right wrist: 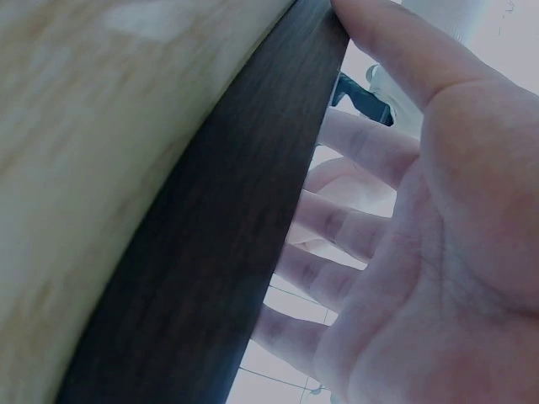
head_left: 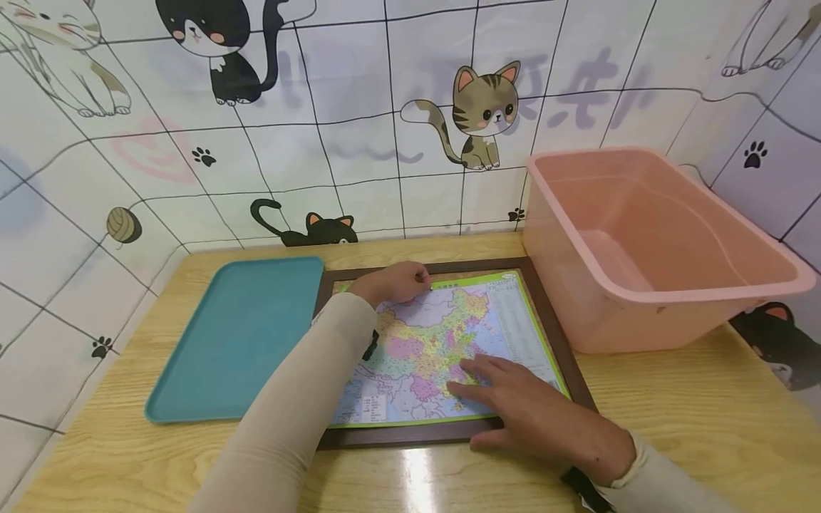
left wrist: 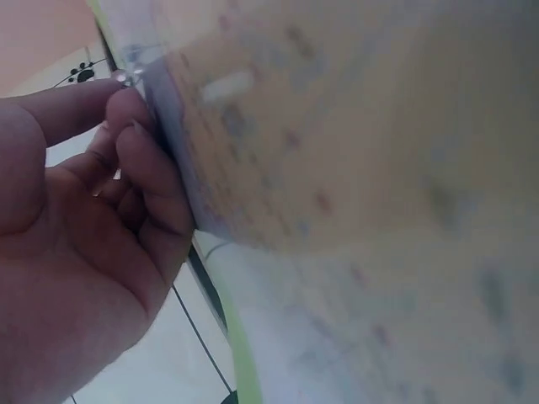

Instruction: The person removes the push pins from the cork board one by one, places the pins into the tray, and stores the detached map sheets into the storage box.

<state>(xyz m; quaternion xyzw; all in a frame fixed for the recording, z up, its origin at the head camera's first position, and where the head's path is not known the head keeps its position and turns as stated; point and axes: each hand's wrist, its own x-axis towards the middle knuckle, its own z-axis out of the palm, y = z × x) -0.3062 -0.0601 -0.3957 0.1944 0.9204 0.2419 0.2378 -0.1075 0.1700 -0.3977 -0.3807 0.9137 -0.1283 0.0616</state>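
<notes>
A colourful map sheet (head_left: 410,348) with a green border lies on a brown board in a dark wooden frame (head_left: 556,328). At the map's top edge my left hand (head_left: 400,282) pinches a small clear, shiny pushpin (left wrist: 128,77) between thumb and forefinger, its other fingers curled in. My right hand (head_left: 529,402) lies spread over the lower right of the map, fingers resting there and the thumb by the frame's front edge. In the right wrist view the dark frame bar (right wrist: 210,202) runs beside the palm and hides the fingertips.
A teal tray (head_left: 244,335) lies left of the frame, partly behind my left forearm. To the right stands a deep pink plastic tub (head_left: 609,320). All sit on a light wooden table (head_left: 410,477), against walls (head_left: 359,157) covered in cartoon cats.
</notes>
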